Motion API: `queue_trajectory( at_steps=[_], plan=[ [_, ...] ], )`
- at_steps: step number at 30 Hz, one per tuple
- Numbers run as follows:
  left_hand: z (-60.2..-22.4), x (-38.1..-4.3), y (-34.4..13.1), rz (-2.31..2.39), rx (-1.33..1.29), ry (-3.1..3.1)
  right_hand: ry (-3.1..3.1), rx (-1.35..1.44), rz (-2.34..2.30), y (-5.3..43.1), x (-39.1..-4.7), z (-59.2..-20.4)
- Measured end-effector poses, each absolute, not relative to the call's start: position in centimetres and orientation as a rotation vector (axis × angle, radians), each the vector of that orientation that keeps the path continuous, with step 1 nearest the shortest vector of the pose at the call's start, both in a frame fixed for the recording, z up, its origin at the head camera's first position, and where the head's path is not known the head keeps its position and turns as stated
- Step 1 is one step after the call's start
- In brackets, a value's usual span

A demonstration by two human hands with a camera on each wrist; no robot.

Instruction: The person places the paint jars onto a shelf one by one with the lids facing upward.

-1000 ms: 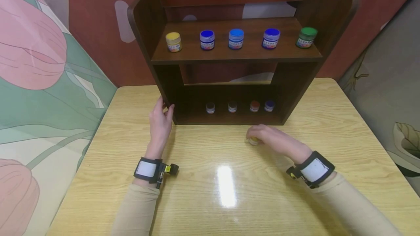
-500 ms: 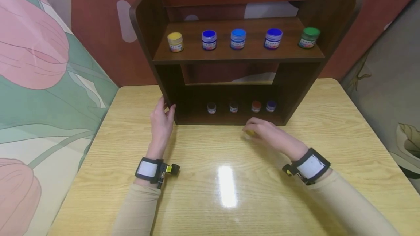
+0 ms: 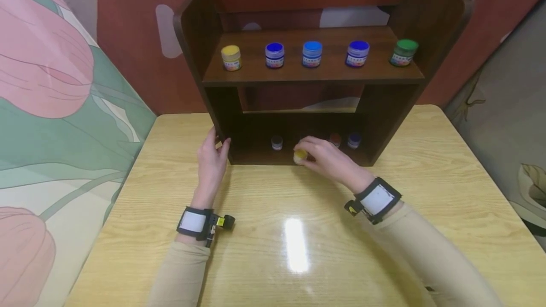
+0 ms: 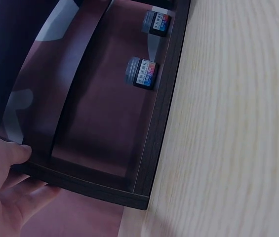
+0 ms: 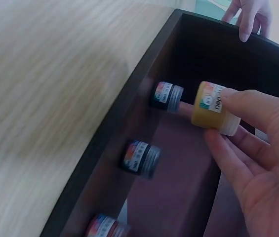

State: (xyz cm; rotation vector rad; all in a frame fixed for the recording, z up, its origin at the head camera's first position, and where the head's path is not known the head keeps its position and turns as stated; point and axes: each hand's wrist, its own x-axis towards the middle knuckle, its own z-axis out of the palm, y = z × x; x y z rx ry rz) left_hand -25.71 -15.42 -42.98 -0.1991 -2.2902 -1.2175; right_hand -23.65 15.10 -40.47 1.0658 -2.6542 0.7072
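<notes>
My right hand [image 3: 332,159] pinches a small yellow paint jar [image 5: 207,112] between thumb and fingers, at the front of the lower shelf. In the right wrist view the jar is tilted, its label partly under the thumb. Near it on the lower shelf stand two dark jars [image 5: 141,159], a red-lidded jar [image 3: 335,140] and a purple-blue jar [image 3: 354,140]. In the head view one dark jar is mostly hidden behind my right hand. My left hand [image 3: 211,161] grips the left side panel of the dark brown shelf unit [image 3: 313,81], thumb on the inner side.
On the upper shelf stand a yellow jar [image 3: 232,58], a dark blue jar [image 3: 275,56], a light blue jar [image 3: 312,54], another blue jar [image 3: 357,54] and a green jar [image 3: 404,53]. The unit stands on a wooden table [image 3: 256,250] against a patterned wall.
My right hand has carried the yellow jar left and up from the tabletop to the front of the lower shelf. The left hand stays on the side panel.
</notes>
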Motion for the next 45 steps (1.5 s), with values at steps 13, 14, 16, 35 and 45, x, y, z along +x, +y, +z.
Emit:
queue_trajectory(
  at_steps=[13,14,16,35,45],
  plan=[
    [-43.3,-25.8,-15.3,-1.216,-0.191,-2.291,-2.588,1.004,0.780,11.8,-25.8,-39.8],
    [-43.4,-25.8,-15.2,-1.218,-0.193,-2.289,-2.590,0.998,0.778,11.6,-25.9,-39.9],
    [-43.4,-25.7,-15.1,-1.214,-0.190,-2.295,-2.591,0.985,0.781,11.3,-26.1,-40.0],
    [-43.6,-25.5,-15.2,-1.236,-0.176,-2.295,-2.564,0.895,0.849,8.2,-28.2,-41.4],
    [-43.1,-25.5,-15.4,-1.221,-0.177,-2.290,-2.584,0.856,0.812,5.7,-29.1,-42.3]
  ],
)
